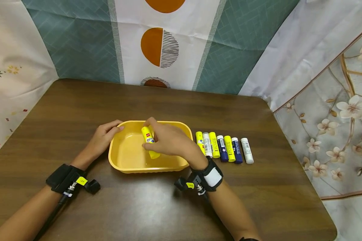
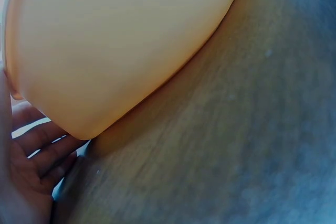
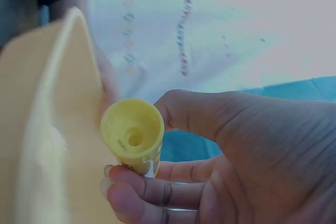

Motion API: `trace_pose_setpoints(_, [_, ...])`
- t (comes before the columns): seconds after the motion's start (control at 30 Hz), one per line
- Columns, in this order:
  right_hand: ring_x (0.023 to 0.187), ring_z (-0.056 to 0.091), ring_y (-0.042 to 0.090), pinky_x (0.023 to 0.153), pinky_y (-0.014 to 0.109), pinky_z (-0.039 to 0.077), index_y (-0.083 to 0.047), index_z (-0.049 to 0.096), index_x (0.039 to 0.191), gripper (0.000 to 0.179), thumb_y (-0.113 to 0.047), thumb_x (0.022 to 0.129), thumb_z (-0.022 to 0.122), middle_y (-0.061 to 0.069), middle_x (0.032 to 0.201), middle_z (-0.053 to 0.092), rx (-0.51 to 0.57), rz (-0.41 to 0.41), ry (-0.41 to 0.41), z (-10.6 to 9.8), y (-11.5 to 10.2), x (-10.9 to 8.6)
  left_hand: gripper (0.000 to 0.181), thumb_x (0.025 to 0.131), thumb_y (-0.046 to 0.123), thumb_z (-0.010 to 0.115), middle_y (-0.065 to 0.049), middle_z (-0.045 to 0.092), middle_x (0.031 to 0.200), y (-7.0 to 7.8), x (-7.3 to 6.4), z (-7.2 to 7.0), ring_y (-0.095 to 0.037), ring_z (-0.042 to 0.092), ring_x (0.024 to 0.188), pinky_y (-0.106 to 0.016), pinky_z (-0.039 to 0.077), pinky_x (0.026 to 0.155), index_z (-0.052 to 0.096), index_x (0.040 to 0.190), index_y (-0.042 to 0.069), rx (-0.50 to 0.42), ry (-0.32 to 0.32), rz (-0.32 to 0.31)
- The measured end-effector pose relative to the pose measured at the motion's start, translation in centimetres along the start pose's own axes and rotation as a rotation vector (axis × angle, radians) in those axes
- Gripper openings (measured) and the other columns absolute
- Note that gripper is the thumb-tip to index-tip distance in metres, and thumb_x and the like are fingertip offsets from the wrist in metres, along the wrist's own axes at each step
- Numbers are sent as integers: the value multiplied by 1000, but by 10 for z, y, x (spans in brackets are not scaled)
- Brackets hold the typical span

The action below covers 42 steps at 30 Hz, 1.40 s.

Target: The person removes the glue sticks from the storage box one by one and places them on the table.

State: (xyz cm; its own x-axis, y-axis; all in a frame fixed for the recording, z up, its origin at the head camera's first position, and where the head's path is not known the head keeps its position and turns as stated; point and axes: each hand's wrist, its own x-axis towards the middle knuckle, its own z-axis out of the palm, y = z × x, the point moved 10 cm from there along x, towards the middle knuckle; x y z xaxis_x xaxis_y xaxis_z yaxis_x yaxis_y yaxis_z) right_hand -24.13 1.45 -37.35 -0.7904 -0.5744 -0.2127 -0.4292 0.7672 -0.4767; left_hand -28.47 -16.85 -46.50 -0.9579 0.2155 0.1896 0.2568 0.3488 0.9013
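Observation:
A yellow glue stick (image 1: 153,155) is pinched between the thumb and fingers of my right hand (image 1: 172,139), tilted over the inside of a yellow plastic basin (image 1: 123,160). In the right wrist view the hollow round end of this glue stick (image 3: 118,142) faces the camera, and the basin wall (image 3: 31,129) stands beside it. My left hand (image 1: 104,135) grips the basin's left rim, thumb over the edge. From the left wrist, its fingers (image 2: 50,150) lie against the outside of the basin (image 2: 115,51).
Just right of the basin, several glue sticks lie in a row: yellow (image 1: 214,145), white (image 1: 247,150) and dark blue (image 1: 222,149). The brown wooden table (image 1: 138,207) is bordered by a patterned curtain (image 1: 87,50) at the back and flowered cloth (image 1: 335,144) on the right.

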Motion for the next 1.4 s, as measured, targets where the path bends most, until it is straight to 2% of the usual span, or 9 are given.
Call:
trace_pose_setpoints(0.2, [60,51,15,54,27,36,-19,44,139,56,-35,93,72,3,78,58,29,-7,115,-33,28,-25,30,108,24,49,-12,68,103,-4,-3,1,-16,65,78,-24,54,68,68,122,7,-13,11,-22])
trace_pose_setpoints(0.37, [59,47,16,55,29,33,-17,45,138,54,-33,94,72,3,76,55,21,35,153,-50,57,-45,29,107,22,49,-14,68,103,-3,0,4,-17,66,76,-24,55,66,69,122,6,-32,6,0])
trace_pose_setpoints(0.53, [58,47,17,55,30,35,-17,45,138,55,-33,93,72,3,76,53,14,92,180,-62,78,-58,29,108,24,49,-14,68,103,0,3,2,-18,65,76,-25,55,66,69,122,7,-33,9,4])
trace_pose_setpoints(0.77, [55,46,18,52,29,34,-15,44,141,58,-32,94,72,4,73,52,28,151,162,-63,96,-69,29,108,24,49,-13,68,103,-3,0,1,-16,65,76,-24,54,66,69,122,8,-3,13,-12])
trace_pose_setpoints(1.1, [54,45,18,52,29,34,-14,44,141,57,-31,94,72,4,71,51,19,195,167,-63,124,-87,31,108,24,49,-15,69,105,-2,4,6,-17,66,76,-24,55,67,68,124,8,-14,-3,10])
trace_pose_setpoints(1.4, [56,47,19,54,31,38,-13,44,142,59,-32,94,72,6,75,54,15,206,156,-61,135,-89,31,108,24,48,-14,68,105,-4,1,3,-18,66,75,-25,55,65,68,124,7,1,4,-12])
